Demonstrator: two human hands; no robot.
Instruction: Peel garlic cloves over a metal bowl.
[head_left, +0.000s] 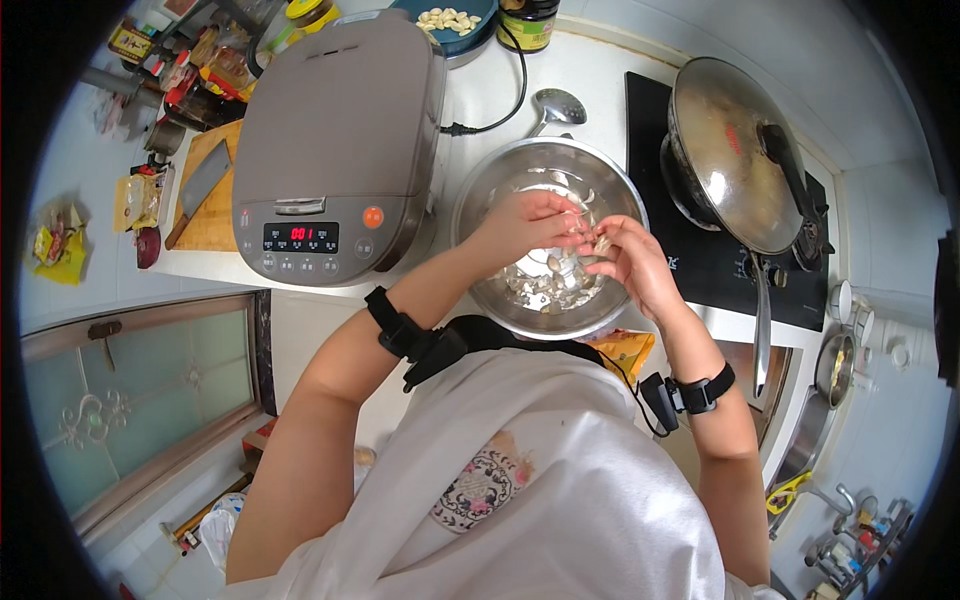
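Observation:
Over a stainless steel bowl (480, 187) at the counter's front edge, my two hands nearly meet. My left hand (536, 221) has its fingers curled together at a small piece of garlic, as far as I can tell. A pale garlic clove or piece (602, 244) is pinched in the fingers of my right hand (634, 259). Bits of peel and some cloves (555, 289) lie in shallow liquid at the bottom of the bowl. Behind the bowl, a blue bowl (401, 9) holds peeled garlic cloves (448, 20).
A grey rice cooker (337, 120) stands left of the bowl, a cleaver (206, 176) on a wooden board (202, 232) beyond it. To the right, a lidded wok (735, 157) sits on a black hob (690, 277), its handle jutting forward. A skimmer (561, 106) lies behind.

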